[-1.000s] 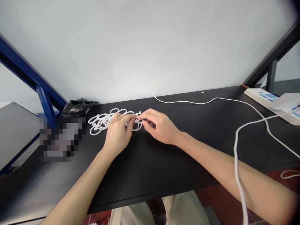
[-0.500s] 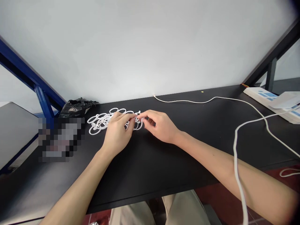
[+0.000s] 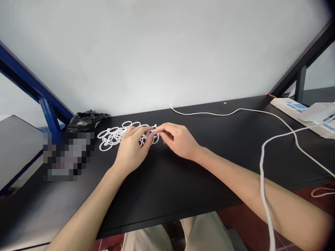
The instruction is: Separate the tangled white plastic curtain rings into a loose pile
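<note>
A heap of several white plastic rings (image 3: 115,136) lies on the black table (image 3: 167,181), left of centre near the wall. My left hand (image 3: 132,148) rests over the right part of the heap, fingers curled and pinching a ring at its right end. My right hand (image 3: 176,139) comes in from the right, thumb and forefinger pinched on the same small cluster of rings (image 3: 152,135). The fingertips of both hands meet there and hide how the rings sit together.
A crumpled black plastic bag (image 3: 85,118) lies behind the heap at the left. A white cable (image 3: 261,153) runs along the back of the table and loops over my right forearm. A white power strip with papers (image 3: 309,111) sits at the far right. Blue frame bars (image 3: 47,108) stand at the left.
Both hands stay at the same spot on the heap. The fingertips have shifted slightly on the rings at its right end.
</note>
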`<state>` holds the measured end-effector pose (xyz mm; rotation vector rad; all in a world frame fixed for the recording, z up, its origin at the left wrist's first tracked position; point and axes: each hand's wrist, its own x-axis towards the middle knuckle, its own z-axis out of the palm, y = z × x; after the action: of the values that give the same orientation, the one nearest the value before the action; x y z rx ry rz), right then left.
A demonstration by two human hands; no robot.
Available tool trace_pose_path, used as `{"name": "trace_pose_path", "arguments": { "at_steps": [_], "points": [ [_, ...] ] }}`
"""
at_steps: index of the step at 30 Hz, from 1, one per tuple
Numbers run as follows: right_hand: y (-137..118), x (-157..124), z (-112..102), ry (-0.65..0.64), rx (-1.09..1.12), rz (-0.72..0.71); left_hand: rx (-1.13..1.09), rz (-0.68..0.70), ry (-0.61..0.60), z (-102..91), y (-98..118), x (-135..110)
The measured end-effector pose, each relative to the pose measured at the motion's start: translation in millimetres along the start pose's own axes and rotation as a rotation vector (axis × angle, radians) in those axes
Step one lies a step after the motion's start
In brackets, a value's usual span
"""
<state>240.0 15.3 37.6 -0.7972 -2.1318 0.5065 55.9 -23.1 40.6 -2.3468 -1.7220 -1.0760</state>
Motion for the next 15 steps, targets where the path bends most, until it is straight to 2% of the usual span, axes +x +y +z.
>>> {"name": "trace_pose_path", "arguments": {
  "at_steps": [6,15],
  "points": [
    [1.6,-1.5,0.3,0.048,0.049,0.025,-0.024,0.031,-0.080,2.4,2.8,-0.9],
    [4.2,-1.5,0.0,0.009,0.035,0.097,0.040,0.066,-0.025,6.7,-3.9,0.1]
  ]
}}
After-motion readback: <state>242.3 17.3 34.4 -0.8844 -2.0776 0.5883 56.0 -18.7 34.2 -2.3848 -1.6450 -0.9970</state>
